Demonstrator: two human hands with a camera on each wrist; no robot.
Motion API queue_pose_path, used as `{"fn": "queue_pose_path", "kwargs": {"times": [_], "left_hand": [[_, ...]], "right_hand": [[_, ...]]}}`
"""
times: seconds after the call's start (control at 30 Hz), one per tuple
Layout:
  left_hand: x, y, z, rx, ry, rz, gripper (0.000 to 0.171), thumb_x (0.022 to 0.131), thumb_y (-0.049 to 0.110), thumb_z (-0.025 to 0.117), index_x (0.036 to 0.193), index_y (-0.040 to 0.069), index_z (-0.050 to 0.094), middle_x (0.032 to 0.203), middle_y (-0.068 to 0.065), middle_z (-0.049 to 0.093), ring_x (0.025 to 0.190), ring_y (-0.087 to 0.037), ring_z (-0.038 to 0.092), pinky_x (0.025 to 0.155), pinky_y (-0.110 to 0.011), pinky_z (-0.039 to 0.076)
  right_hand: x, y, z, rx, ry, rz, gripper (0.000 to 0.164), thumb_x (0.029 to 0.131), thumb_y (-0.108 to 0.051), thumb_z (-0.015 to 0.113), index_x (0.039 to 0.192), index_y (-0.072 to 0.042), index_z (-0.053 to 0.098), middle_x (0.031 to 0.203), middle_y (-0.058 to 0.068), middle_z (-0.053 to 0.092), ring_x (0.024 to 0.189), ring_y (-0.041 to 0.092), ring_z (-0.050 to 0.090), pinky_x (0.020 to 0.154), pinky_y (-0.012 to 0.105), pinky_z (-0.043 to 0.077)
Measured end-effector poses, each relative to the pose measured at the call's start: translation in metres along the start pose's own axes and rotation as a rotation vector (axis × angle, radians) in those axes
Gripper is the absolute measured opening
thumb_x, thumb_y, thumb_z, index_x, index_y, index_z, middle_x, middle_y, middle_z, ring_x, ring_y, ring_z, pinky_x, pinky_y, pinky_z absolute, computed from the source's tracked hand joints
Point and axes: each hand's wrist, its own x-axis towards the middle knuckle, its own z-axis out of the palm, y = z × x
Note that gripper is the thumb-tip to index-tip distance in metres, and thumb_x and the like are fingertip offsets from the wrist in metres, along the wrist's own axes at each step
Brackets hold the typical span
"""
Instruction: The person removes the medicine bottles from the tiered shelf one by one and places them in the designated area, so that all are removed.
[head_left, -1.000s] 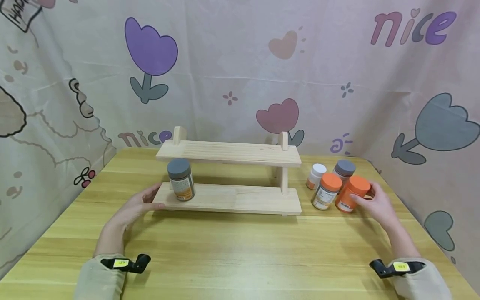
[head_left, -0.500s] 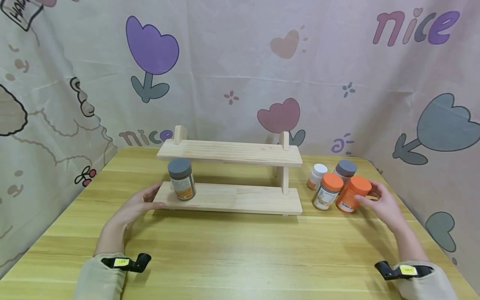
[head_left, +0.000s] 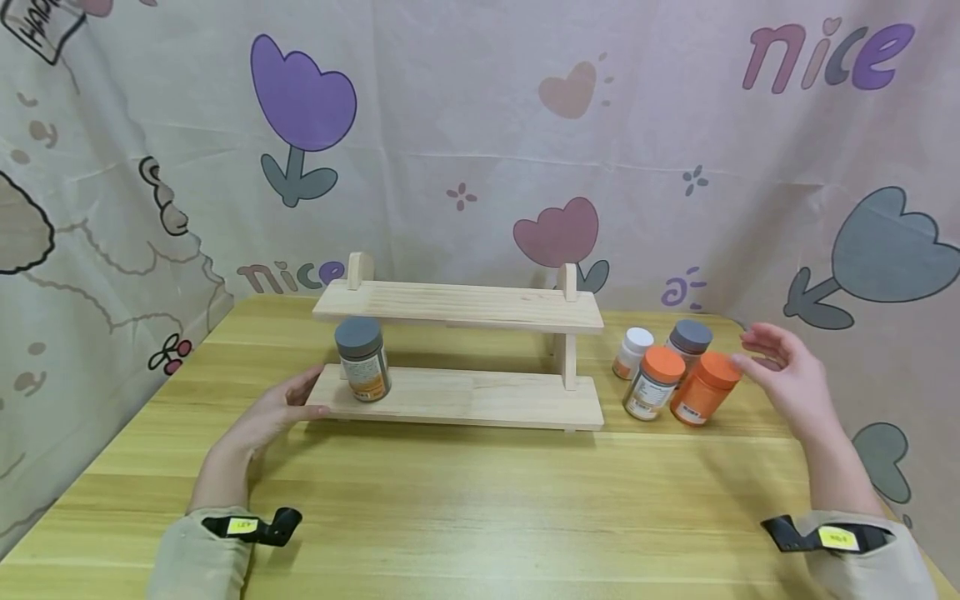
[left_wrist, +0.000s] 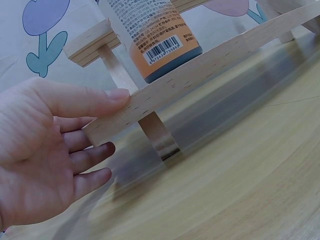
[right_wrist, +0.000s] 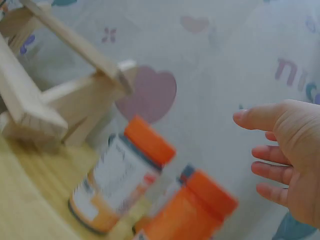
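My left hand (head_left: pixel 264 419) grips the left end of the lower board of a two-tier wooden shelf (head_left: pixel 480 398). In the left wrist view its thumb (left_wrist: pixel 117 98) lies on the board's edge and the other fingers reach beneath. A grey-capped bottle (head_left: pixel 363 362) stands on that board near the hand. To the right of the shelf, my right hand (head_left: pixel 797 379) is raised beside an orange bottle (head_left: pixel 703 392), fingers relaxed and holding nothing. In the right wrist view a gap shows between the hand (right_wrist: pixel 295 155) and the orange bottle's cap (right_wrist: pixel 212 192).
Close around the orange bottle stand an orange-capped bottle (head_left: pixel 652 387), a small white-capped bottle (head_left: pixel 632 354) and another grey-capped bottle (head_left: pixel 688 336), partly hidden. Everything rests on a wooden table (head_left: pixel 480 508). A printed cloth (head_left: pixel 450 108) hangs behind and along the sides.
My right hand has let go of the orange bottle and moved up and to the right of it. The left hand, shelf and bottles stay in place.
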Motion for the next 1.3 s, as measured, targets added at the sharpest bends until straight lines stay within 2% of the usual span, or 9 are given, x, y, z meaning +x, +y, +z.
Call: {"fn": "queue_pose_path", "kwargs": {"times": [0.3, 0.4, 0.53, 0.63, 0.8, 1.0, 1.17, 1.3], "left_hand": [[-0.001, 0.002, 0.000, -0.004, -0.005, 0.004, 0.088, 0.086, 0.019, 0.066, 0.147, -0.002, 0.007, 0.151, -0.024, 0.004, 0.136, -0.044, 0.006, 0.108, -0.058, 0.010], [-0.001, 0.003, 0.000, -0.002, -0.002, 0.001, 0.088, 0.085, 0.019, 0.066, 0.147, -0.002, 0.008, 0.151, -0.024, 0.004, 0.136, -0.044, 0.007, 0.108, -0.057, 0.010], [0.000, 0.003, 0.000, -0.004, -0.006, 0.011, 0.087, 0.086, 0.017, 0.066, 0.147, -0.002, 0.007, 0.151, -0.025, 0.004, 0.136, -0.045, 0.007, 0.108, -0.058, 0.011], [0.001, 0.002, 0.001, -0.007, -0.009, 0.018, 0.087, 0.085, 0.017, 0.066, 0.147, -0.002, 0.007, 0.151, -0.025, 0.005, 0.136, -0.045, 0.008, 0.108, -0.058, 0.011], [0.000, -0.001, 0.000, 0.001, -0.001, 0.009, 0.088, 0.085, 0.019, 0.067, 0.148, 0.000, 0.008, 0.151, -0.024, 0.006, 0.136, -0.044, 0.009, 0.108, -0.058, 0.011], [0.000, -0.002, 0.000, 0.001, 0.001, 0.009, 0.088, 0.085, 0.020, 0.067, 0.147, -0.001, 0.008, 0.151, -0.023, 0.006, 0.136, -0.044, 0.008, 0.109, -0.057, 0.010], [-0.001, -0.001, 0.001, 0.000, 0.000, 0.011, 0.088, 0.085, 0.018, 0.067, 0.147, -0.001, 0.008, 0.151, -0.024, 0.006, 0.136, -0.044, 0.008, 0.108, -0.058, 0.011], [0.000, -0.001, 0.001, 0.002, 0.000, 0.008, 0.087, 0.085, 0.018, 0.066, 0.148, -0.001, 0.008, 0.151, -0.024, 0.006, 0.136, -0.044, 0.008, 0.108, -0.058, 0.011]], "right_hand": [[0.010, -0.049, 0.014, 0.064, -0.086, -0.060, 0.063, 0.089, -0.028, 0.062, 0.141, -0.005, 0.034, 0.126, 0.009, 0.051, 0.104, 0.000, 0.048, 0.082, 0.003, 0.040], [0.013, -0.065, 0.024, 0.103, -0.124, -0.113, 0.061, 0.090, -0.024, 0.062, 0.140, -0.005, 0.035, 0.124, 0.007, 0.053, 0.104, 0.000, 0.050, 0.082, 0.004, 0.041], [0.017, -0.085, 0.037, 0.151, -0.181, -0.175, 0.058, 0.090, -0.020, 0.062, 0.140, -0.005, 0.037, 0.126, 0.012, 0.054, 0.105, 0.004, 0.052, 0.083, 0.007, 0.042], [0.021, -0.101, 0.050, 0.188, -0.234, -0.181, 0.057, 0.090, -0.021, 0.062, 0.139, -0.006, 0.038, 0.128, 0.016, 0.052, 0.106, 0.008, 0.054, 0.085, 0.010, 0.044], [0.028, -0.124, 0.075, 0.240, -0.332, -0.204, 0.057, 0.089, -0.022, 0.063, 0.138, -0.006, 0.039, 0.128, 0.015, 0.052, 0.109, 0.022, 0.055, 0.087, 0.016, 0.045], [0.032, -0.142, 0.108, 0.367, -0.416, -0.280, 0.055, 0.087, -0.010, 0.064, 0.135, 0.001, 0.040, 0.126, 0.021, 0.053, 0.112, 0.034, 0.053, 0.087, 0.022, 0.048], [0.032, -0.158, 0.134, 0.442, -0.456, -0.325, 0.054, 0.084, -0.004, 0.066, 0.133, 0.003, 0.043, 0.123, 0.021, 0.056, 0.112, 0.033, 0.053, 0.091, 0.033, 0.047], [0.031, -0.172, 0.153, 0.488, -0.495, -0.315, 0.055, 0.084, -0.004, 0.066, 0.133, 0.002, 0.042, 0.123, 0.019, 0.056, 0.112, 0.030, 0.053, 0.094, 0.041, 0.045]]}}
